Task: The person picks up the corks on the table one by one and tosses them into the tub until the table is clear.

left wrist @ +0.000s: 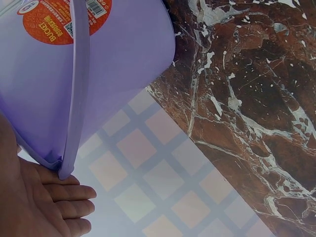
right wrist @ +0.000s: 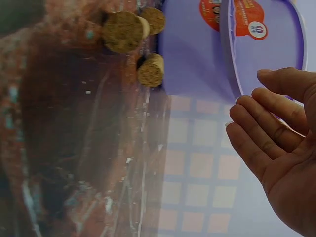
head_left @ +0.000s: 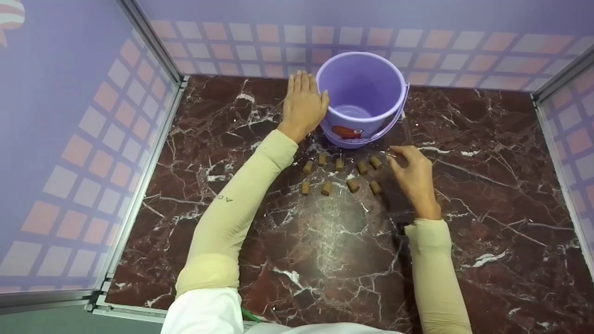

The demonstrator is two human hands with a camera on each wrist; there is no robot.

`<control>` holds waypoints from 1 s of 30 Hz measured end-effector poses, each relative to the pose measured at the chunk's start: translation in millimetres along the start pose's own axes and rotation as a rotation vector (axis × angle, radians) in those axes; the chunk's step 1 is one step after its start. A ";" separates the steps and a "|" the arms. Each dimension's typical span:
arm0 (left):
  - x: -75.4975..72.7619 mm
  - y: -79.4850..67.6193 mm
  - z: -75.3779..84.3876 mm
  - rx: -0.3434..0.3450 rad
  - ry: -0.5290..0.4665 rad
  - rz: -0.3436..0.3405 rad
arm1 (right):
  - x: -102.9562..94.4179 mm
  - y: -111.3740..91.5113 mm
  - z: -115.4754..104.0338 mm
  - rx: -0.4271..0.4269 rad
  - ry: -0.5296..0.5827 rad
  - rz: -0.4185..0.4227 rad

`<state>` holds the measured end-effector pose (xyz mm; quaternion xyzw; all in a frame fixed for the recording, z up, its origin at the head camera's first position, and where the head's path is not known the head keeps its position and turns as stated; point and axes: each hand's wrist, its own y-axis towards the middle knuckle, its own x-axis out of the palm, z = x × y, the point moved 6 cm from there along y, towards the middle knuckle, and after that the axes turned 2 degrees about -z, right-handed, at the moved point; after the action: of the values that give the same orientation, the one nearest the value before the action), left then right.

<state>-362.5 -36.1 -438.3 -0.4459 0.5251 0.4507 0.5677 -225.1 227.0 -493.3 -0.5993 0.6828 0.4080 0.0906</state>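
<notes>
Nine Corks (head_left: 339,164) in Front of the Purple Bucket (head_left: 362,88)

Set out on the tabletop (head_left: 278,241) in two rough rows before the bucket: five brown corks nearer to it, four farther out. At the bucket's left side, touching it, the left hand (head_left: 304,104), fingers straight and close together, thumb by the rim. Just in front of the bucket and to its right, the right hand (head_left: 414,174), relaxed, fingers gently bent, thumb apart from them. Low across the bucket's front and right, the handle (head_left: 381,136); on its front wall, a red label (head_left: 344,131). Beneath the bucket, dark red marbling with white veins. Behind it, a lilac panel (head_left: 260,11) with pink and pale squares.
</notes>
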 end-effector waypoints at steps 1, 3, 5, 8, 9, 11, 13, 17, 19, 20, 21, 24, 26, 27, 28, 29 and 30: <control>-0.3 -0.3 0.0 0.000 -0.001 0.005 | 0.5 -1.4 0.8 0.001 0.002 -0.004; -0.7 -0.9 0.0 0.002 -0.002 0.021 | 1.0 -4.0 1.9 -0.001 0.006 -0.006; -0.8 -1.2 0.1 0.005 -0.008 0.036 | 1.7 -7.0 3.1 -0.001 0.006 -0.006; -0.7 -1.2 -0.2 0.006 -0.017 0.042 | 3.3 -11.3 5.2 0.014 0.001 -0.009; -0.5 -1.0 -0.4 0.005 -0.024 0.038 | 4.0 -12.7 6.0 0.021 -0.001 -0.011; -0.3 -0.7 -1.0 0.001 -0.025 0.026 | 5.7 -15.0 7.7 0.035 -0.002 -0.016; -0.3 -0.5 -1.2 -0.001 -0.026 0.020 | 7.5 -17.0 9.7 0.050 0.000 -0.027; -0.7 -0.9 -0.6 0.002 -0.032 0.023 | 10.3 -20.8 12.4 0.064 0.000 -0.044; -1.0 -1.2 -0.3 0.004 -0.031 0.026 | 11.3 -22.6 13.2 0.066 -0.005 -0.052; -1.0 -1.3 -0.3 0.004 -0.030 0.027 | 11.9 -23.5 13.5 0.065 -0.007 -0.054; -1.1 -1.4 -0.4 0.004 -0.029 0.027 | 12.5 -24.5 13.5 0.063 -0.009 -0.058; -0.9 -1.4 -0.6 0.004 -0.022 0.026 | 15.3 -27.4 14.7 0.073 -0.016 -0.080; -0.8 -1.5 -0.8 0.004 -0.025 0.029 | 17.7 -29.4 16.1 0.090 -0.015 -0.101; -0.8 -1.6 -0.9 0.004 -0.027 0.030 | 18.7 -30.4 16.7 0.101 -0.017 -0.112; -0.7 -1.7 -0.9 0.005 -0.027 0.033 | 19.9 -31.5 17.6 0.113 -0.021 -0.123; -0.7 -1.8 -0.9 0.005 -0.030 0.035 | 21.0 -32.5 18.5 0.125 -0.023 -0.133; -0.7 -1.7 -0.9 0.006 -0.028 0.038 | 22.0 -33.5 19.1 0.132 -0.027 -0.141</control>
<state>-361.0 -37.3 -437.6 -0.4277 0.5267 0.4659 0.5679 -208.0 225.1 -534.3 -0.6332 0.6628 0.3629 0.1676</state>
